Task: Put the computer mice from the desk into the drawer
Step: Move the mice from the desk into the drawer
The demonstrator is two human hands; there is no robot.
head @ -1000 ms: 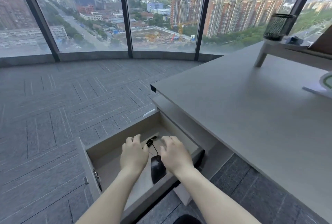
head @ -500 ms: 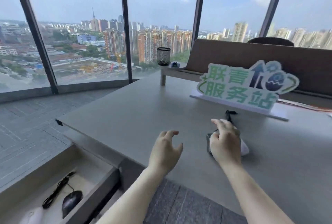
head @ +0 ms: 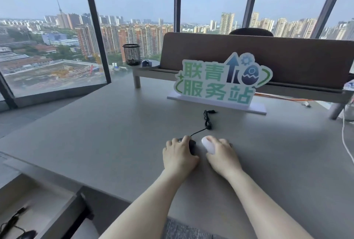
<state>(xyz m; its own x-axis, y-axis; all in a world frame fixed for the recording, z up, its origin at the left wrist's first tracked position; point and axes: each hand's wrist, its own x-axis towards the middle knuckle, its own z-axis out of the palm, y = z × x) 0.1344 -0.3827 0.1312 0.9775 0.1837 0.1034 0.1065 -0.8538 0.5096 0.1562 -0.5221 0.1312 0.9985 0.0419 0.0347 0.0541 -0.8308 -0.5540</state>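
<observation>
Now both our hands have come down on the surface, the left hand (head: 179, 157) wrapped over the black mouse (head: 192, 146) and the right hand (head: 222, 154) over the white mouse (head: 207, 144), so next we carry them to the open drawer (head: 57, 208) where another mouse (head: 26, 235) already lies.

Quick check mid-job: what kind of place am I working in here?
Most likely a high-rise office workstation: a grey desk with a brown divider panel, a mesh pen holder, and floor-to-ceiling windows overlooking city towers.
</observation>
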